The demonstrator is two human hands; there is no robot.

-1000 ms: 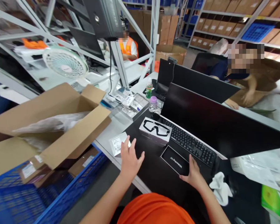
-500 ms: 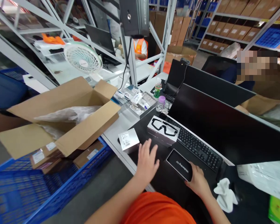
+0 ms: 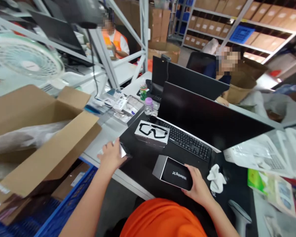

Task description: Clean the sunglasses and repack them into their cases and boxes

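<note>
My right hand (image 3: 197, 186) grips the near corner of a black-topped box (image 3: 174, 171) with white lettering and tilts it up off the black desk mat (image 3: 148, 164). My left hand (image 3: 111, 154) is closed over a small white box (image 3: 122, 149) at the mat's left edge. Between my hands and the keyboard (image 3: 187, 141) lies a silver box (image 3: 152, 131) printed with a goggles outline.
Two dark monitors (image 3: 204, 115) stand behind the keyboard. An open cardboard box (image 3: 39, 131) sits at left over a blue crate (image 3: 64, 204). A tray of small items (image 3: 123, 107), two bottles (image 3: 148, 105), a fan (image 3: 24, 61), a white cloth (image 3: 215, 177) and other people surround the desk.
My left hand has moved left onto the small white box. My right hand has lifted the black box's near side off the mat. The view has swung right.
</note>
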